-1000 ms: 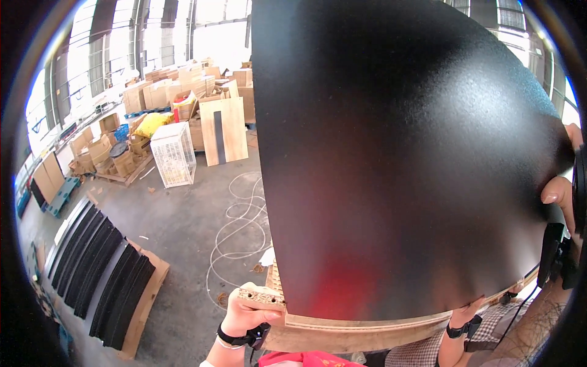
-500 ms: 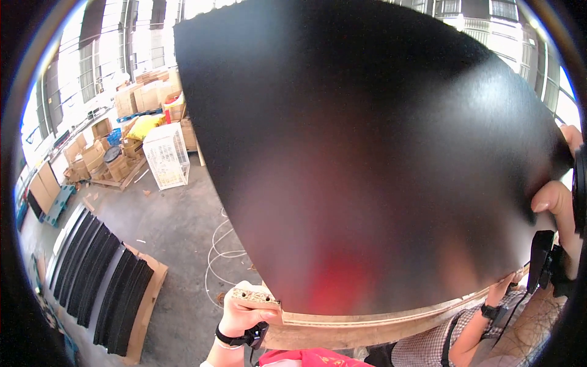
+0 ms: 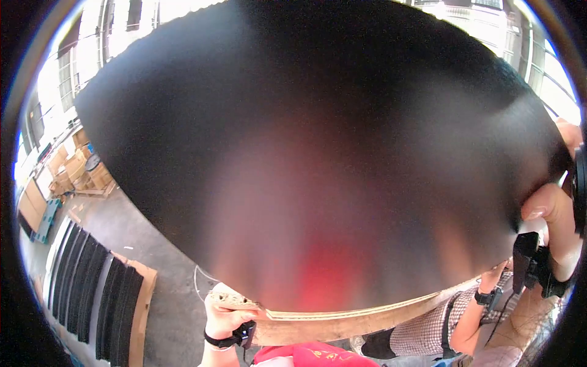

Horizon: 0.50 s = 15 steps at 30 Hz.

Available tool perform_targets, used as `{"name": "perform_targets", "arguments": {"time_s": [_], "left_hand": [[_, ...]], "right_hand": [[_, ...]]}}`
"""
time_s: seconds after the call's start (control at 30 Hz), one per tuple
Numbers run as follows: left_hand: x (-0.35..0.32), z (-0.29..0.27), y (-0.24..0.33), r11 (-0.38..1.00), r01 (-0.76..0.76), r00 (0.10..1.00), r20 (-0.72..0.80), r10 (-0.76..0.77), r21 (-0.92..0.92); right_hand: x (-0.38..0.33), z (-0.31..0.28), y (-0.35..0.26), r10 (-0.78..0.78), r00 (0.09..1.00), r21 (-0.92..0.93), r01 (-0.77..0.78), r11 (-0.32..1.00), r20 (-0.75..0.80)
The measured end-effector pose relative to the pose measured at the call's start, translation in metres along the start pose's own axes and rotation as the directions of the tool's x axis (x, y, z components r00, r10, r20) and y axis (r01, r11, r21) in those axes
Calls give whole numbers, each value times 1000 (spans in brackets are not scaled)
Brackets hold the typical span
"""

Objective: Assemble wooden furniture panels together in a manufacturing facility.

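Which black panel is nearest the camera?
The broad one filling the view's middle, blocking much behind it; the other black panels sit side by side at lower left.

big panel (image 3: 342,153) smack in the middle, wooden board (image 3: 342,331) along its near edge, stacked strips (image 3: 85,286) left, cartons (image 3: 74,165) far left

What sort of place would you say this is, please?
Probably a warehouse or workshop: cardboard boxes, a blue-green pallet and a row of black boards near the concrete-looking floor suggest it.

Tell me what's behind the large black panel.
Past the left edge of the black panel, cardboard boxes and grey floor show; what's directly behind the panel is covered.
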<state>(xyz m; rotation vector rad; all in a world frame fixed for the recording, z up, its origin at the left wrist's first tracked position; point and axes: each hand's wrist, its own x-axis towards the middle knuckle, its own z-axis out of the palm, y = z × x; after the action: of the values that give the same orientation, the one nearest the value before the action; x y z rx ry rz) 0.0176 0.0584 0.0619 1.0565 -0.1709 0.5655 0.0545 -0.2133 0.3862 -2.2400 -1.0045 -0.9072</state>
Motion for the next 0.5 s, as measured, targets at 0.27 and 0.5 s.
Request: {"name": "perform_targets", "arguments": {"time_s": [0.27, 0.5], "left_hand": [[-3, -77, -4, 955, 11, 996, -85, 15, 297], [-1, -123, -25, 907, -125, 968, -151, 201, 403]], "right_hand": [[15, 35, 29, -239, 945, 23, 250, 968, -222], [-3, 38, 30, -41, 999, 6, 41, 999, 9]]}}
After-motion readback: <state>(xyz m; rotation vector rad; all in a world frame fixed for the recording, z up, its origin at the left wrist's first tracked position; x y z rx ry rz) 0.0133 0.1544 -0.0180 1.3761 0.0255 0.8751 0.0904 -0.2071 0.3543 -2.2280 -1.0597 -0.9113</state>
